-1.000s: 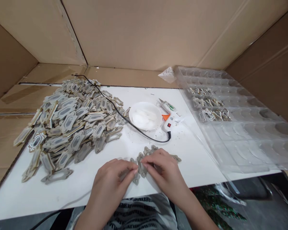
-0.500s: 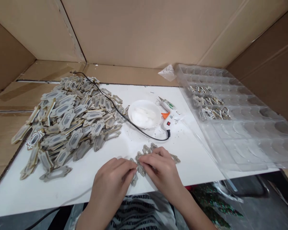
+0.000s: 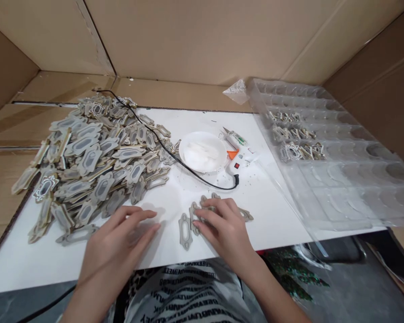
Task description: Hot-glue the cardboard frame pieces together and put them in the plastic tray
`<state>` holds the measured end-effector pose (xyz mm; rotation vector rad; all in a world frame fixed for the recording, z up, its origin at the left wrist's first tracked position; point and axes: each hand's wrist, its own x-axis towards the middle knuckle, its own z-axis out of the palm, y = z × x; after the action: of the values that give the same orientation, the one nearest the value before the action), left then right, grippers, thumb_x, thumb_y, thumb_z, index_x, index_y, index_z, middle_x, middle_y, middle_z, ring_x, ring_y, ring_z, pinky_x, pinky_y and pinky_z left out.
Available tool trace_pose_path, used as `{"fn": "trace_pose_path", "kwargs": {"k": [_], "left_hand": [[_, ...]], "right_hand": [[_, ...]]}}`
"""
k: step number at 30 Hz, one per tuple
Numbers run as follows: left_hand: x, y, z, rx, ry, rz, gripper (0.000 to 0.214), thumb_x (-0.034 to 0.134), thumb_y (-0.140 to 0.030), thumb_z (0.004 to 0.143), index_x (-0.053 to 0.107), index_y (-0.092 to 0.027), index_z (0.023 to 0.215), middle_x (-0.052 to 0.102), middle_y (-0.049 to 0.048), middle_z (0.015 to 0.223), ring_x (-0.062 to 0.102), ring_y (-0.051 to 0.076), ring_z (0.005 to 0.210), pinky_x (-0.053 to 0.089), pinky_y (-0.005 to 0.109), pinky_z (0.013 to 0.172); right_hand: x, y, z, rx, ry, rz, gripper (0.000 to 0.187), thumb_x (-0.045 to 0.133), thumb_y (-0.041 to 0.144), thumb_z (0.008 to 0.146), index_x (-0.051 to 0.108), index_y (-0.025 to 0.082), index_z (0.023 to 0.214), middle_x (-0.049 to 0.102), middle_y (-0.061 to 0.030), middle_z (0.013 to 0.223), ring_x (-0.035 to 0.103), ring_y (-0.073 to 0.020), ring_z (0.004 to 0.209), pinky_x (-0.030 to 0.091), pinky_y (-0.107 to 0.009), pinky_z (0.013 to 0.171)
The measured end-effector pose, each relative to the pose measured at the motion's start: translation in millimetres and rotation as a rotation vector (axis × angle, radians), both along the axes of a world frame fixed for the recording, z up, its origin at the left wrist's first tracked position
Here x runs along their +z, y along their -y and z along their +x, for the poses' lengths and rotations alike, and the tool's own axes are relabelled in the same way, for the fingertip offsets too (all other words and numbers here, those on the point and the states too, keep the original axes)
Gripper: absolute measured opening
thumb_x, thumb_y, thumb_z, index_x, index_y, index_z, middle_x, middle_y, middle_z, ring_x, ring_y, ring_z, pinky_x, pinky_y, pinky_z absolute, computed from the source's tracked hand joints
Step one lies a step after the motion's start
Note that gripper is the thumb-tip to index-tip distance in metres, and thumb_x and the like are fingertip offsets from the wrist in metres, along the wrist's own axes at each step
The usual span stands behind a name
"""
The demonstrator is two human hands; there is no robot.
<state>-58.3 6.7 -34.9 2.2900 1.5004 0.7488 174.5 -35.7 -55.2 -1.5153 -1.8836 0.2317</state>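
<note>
Over the bare white tabletop hovers my left hand (image 3: 121,237), thumb and fingers apart with nothing between them, just right of a big heap of grey frame-shaped pieces (image 3: 90,157). My right hand (image 3: 222,224) rests over a short row of the same flat grey frames, its thumb and fingertips spread at the edge of one frame (image 3: 194,218). Left of that, the end frame (image 3: 185,232) lies flat with its long opening visible. Other frames (image 3: 245,214) in the row are partly hidden under my right hand.
Behind the row stand a white bowl (image 3: 202,152) with white material in it and a white glue gun (image 3: 239,161) with an orange trigger. A black cord (image 3: 161,143) crosses the table. At right is a clear compartment tray (image 3: 336,170) holding small pieces. Cardboard walls (image 3: 202,40) surround the table.
My left hand has left the end frame and moved left, its fingers spreading. The right hand has stayed by the row, its thumb and fingertips now farther apart. The view has shifted slightly.
</note>
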Motion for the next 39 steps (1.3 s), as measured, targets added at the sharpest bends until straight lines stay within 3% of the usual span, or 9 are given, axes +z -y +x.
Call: {"fn": "trace_pose_path", "kwargs": {"k": [6, 12, 17, 20, 25, 28, 31, 34, 39], "left_hand": [[1.1, -3.4, -28.7, 0.0, -0.09, -0.065, 0.042, 0.056, -0.067, 0.082, 0.073, -0.03, 0.092, 0.068, 0.0015, 0.092, 0.069, 0.019, 0.081, 0.054, 0.026, 0.068], [0.3, 2.2, -27.7, 0.018, -0.105, -0.082, 0.038, 0.056, -0.062, 0.085, 0.071, -0.029, 0.096, 0.066, 0.0014, 0.094, 0.067, 0.019, 0.085, 0.052, 0.029, 0.075], [-3.1, -1.0, -25.2, -0.002, -0.143, -0.042, 0.04, 0.054, -0.063, 0.086, 0.069, -0.027, 0.093, 0.064, 0.0007, 0.09, 0.065, 0.017, 0.079, 0.049, 0.028, 0.073], [-2.0, -3.7, -20.9, -0.003, -0.139, -0.107, 0.038, 0.052, -0.06, 0.087, 0.069, -0.026, 0.09, 0.065, 0.0005, 0.088, 0.066, 0.017, 0.077, 0.048, 0.028, 0.069], [5.1, -5.6, -17.1, 0.033, -0.124, -0.277, 0.034, 0.052, -0.056, 0.085, 0.067, -0.027, 0.08, 0.065, -0.0007, 0.084, 0.064, 0.016, 0.071, 0.046, 0.029, 0.062], [7.0, -6.6, -19.8, 0.09, -0.142, -0.251, 0.031, 0.054, -0.056, 0.084, 0.067, -0.029, 0.091, 0.067, -0.0005, 0.092, 0.064, 0.017, 0.074, 0.047, 0.03, 0.064], [6.6, -8.2, -22.1, 0.087, -0.202, -0.264, 0.032, 0.056, -0.055, 0.082, 0.068, -0.031, 0.099, 0.067, -0.0009, 0.097, 0.065, 0.018, 0.077, 0.046, 0.03, 0.064], [6.2, -10.2, -21.0, 0.056, -0.224, -0.334, 0.032, 0.057, -0.057, 0.08, 0.07, -0.03, 0.093, 0.067, -0.0019, 0.096, 0.064, 0.016, 0.073, 0.046, 0.029, 0.063], [7.7, -13.1, -17.1, 0.001, -0.193, -0.411, 0.03, 0.054, -0.054, 0.082, 0.07, -0.028, 0.082, 0.067, -0.003, 0.089, 0.06, 0.013, 0.064, 0.043, 0.026, 0.06]], "right_hand": [[10.1, -1.1, -2.4, 0.013, 0.022, -0.002, 0.012, 0.062, 0.016, 0.091, 0.072, 0.02, 0.096, 0.07, -0.0079, 0.097, 0.054, -0.0227, 0.087, 0.052, -0.037, 0.075], [22.2, -10.8, -27.6, 0.123, 0.103, -0.091, 0.012, 0.06, 0.022, 0.093, 0.072, 0.019, 0.093, 0.07, -0.0073, 0.099, 0.052, -0.024, 0.089, 0.045, -0.04, 0.076], [24.0, -32.0, -55.1, 0.243, 0.257, -0.198, 0.014, 0.069, 0.028, 0.088, 0.071, 0.017, 0.095, 0.069, -0.0082, 0.103, 0.053, -0.0265, 0.093, 0.041, -0.04, 0.07], [27.1, -43.8, -63.1, 0.299, 0.303, -0.304, 0.017, 0.069, 0.029, 0.088, 0.07, 0.016, 0.1, 0.068, -0.0082, 0.104, 0.053, -0.0271, 0.096, 0.041, -0.04, 0.071], [31.4, -50.2, -62.9, 0.345, 0.316, -0.361, 0.01, 0.063, 0.018, 0.09, 0.069, 0.018, 0.098, 0.067, -0.0067, 0.104, 0.053, -0.0258, 0.095, 0.039, -0.038, 0.072], [33.0, -50.8, -60.0, 0.336, 0.304, -0.398, 0.01, 0.064, 0.02, 0.09, 0.069, 0.018, 0.098, 0.067, -0.0068, 0.104, 0.053, -0.0264, 0.096, 0.039, -0.039, 0.073], [35.9, -53.0, -58.4, 0.308, 0.284, -0.447, 0.022, 0.069, 0.025, 0.087, 0.067, 0.017, 0.107, 0.066, -0.008, 0.109, 0.053, -0.0281, 0.101, 0.039, -0.039, 0.075], [38.2, -56.1, -58.7, 0.314, 0.276, -0.486, 0.03, 0.073, 0.029, 0.085, 0.066, 0.016, 0.112, 0.065, -0.0089, 0.112, 0.052, -0.0289, 0.103, 0.039, -0.039, 0.077], [37.3, -58.9, -60.2, 0.357, 0.233, -0.538, 0.015, 0.07, 0.024, 0.088, 0.07, 0.018, 0.101, 0.066, -0.0065, 0.106, 0.053, -0.026, 0.102, 0.035, -0.037, 0.076]]}}
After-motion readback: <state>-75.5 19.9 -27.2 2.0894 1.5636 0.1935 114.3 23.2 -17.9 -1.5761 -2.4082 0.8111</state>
